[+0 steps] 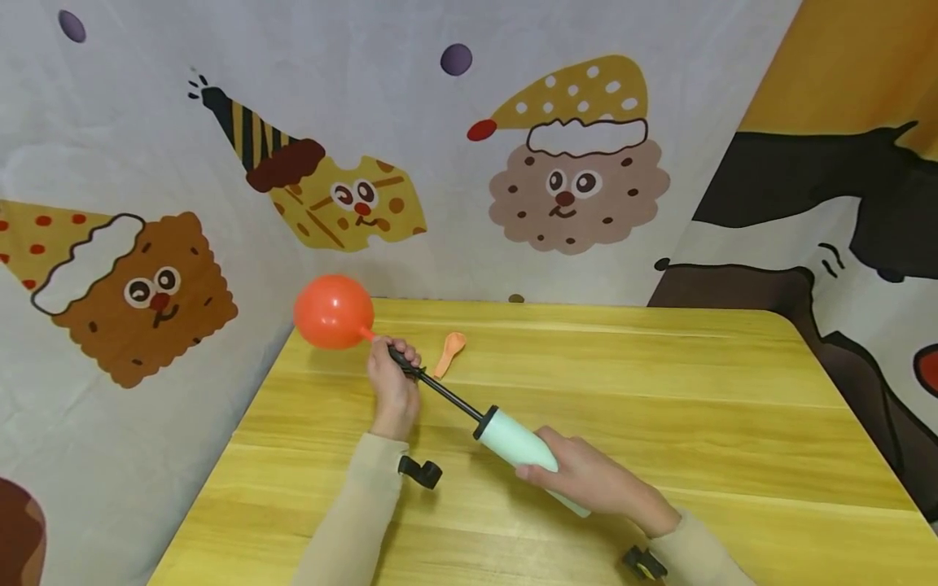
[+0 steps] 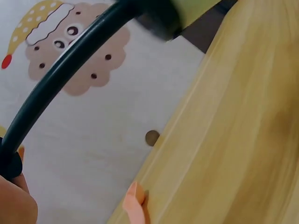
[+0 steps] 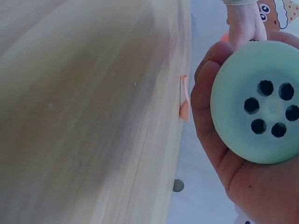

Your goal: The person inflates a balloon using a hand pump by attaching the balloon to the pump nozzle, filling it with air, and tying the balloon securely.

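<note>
While the right hand (image 1: 589, 474) grips the pump (image 1: 516, 438), the left hand (image 1: 392, 382) clasps its black end (image 1: 401, 358) beside the balloon (image 1: 333, 312).

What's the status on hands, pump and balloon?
Left hand holds pump's black end. Right hand grips mint barrel. Red balloon inflated. Uninflated orange balloon on table, nothing seen blocking.
</note>
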Tool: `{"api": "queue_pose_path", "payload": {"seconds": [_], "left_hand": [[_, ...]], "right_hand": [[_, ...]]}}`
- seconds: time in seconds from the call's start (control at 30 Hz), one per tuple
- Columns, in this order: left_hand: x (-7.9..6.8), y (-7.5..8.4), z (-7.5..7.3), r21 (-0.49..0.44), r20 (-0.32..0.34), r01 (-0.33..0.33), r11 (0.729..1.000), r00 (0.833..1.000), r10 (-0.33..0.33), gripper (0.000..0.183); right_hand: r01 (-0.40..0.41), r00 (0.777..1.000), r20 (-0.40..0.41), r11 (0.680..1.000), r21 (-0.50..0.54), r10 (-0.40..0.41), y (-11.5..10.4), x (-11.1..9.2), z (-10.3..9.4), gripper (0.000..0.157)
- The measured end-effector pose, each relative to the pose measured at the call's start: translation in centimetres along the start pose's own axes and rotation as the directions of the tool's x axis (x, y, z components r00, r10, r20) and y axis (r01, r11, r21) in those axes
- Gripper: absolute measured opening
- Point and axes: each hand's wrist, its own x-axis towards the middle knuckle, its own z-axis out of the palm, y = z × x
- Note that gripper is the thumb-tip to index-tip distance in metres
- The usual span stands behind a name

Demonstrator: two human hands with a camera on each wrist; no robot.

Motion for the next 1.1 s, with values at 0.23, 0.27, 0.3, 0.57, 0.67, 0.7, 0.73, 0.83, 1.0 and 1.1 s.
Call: {"api": "queue_pose_path", "payload": {"seconds": [0.23, 0.27, 0.3, 0.57, 0.67, 0.7, 0.73, 0.83, 1.0, 1.1], "left_hand": [[0.2, -0.1, -0.5, -0.006, -0.035, -0.013, 1.0, 0.999, 0.013, 0.03], [0.0, -0.2, -0.4, 0.002, -0.029, -0.002, 1.0, 1.0, 0.002, 0.03], [-0.2, -0.4, -0.2, 0.008, -0.023, 0.006, 1.0, 1.0, -0.006, 0.029], [-1.5, -1.6, 0.6, 0.017, 0.006, -0.009, 1.0, 1.0, 0.009, 0.03], [-2.2, -2.2, 1.0, 0.032, 0.035, 0.01, 0.999, 0.999, -0.011, 0.031], [-2.5, -2.4, 1.2, 0.035, 0.042, 0.017, 0.999, 0.999, -0.019, 0.031], [-2.8, -2.5, 1.3, 0.038, 0.046, 0.023, 0.999, 0.999, -0.025, 0.03], [-3.7, -3.1, 1.7, 0.039, 0.055, 0.034, 0.999, 0.998, -0.037, 0.029], [-5.1, -3.8, 2.2, 0.059, 0.081, 0.056, 0.997, 0.995, -0.061, 0.029], [-5.6, -4.0, 2.2, 0.084, 0.099, 0.068, 0.994, 0.992, -0.076, 0.031]], "right_hand": [[0.014, 1.0, 0.008, 1.0, -0.028, -0.014, 0.3, -0.3, 0.0, 0.05], [0.014, 1.0, 0.008, 0.999, -0.032, -0.014, 0.3, -0.3, 0.1, 0.05], [0.011, 1.0, 0.007, 0.999, -0.035, -0.011, 0.3, -0.2, 0.2, 0.05], [-0.017, 1.0, -0.022, 0.998, -0.064, 0.015, -0.5, 0.4, 0.4, 0.053], [-0.025, 0.999, -0.041, 0.997, -0.071, 0.022, -0.8, 0.9, 0.7, 0.058], [-0.027, 0.999, -0.047, 0.997, -0.071, 0.024, -0.9, 1.1, 0.7, 0.06], [-0.03, 0.998, -0.053, 0.997, -0.07, 0.026, -1.0, 1.3, 0.8, 0.062], [-0.033, 0.997, -0.067, 0.997, -0.065, 0.029, -1.3, 2.0, 1.0, 0.065], [-0.036, 0.996, -0.088, 0.997, -0.067, 0.03, -2.0, 2.9, 1.0, 0.066], [-0.044, 0.995, -0.091, 0.996, -0.073, 0.037, -2.3, 3.2, 0.9, 0.066]]}}
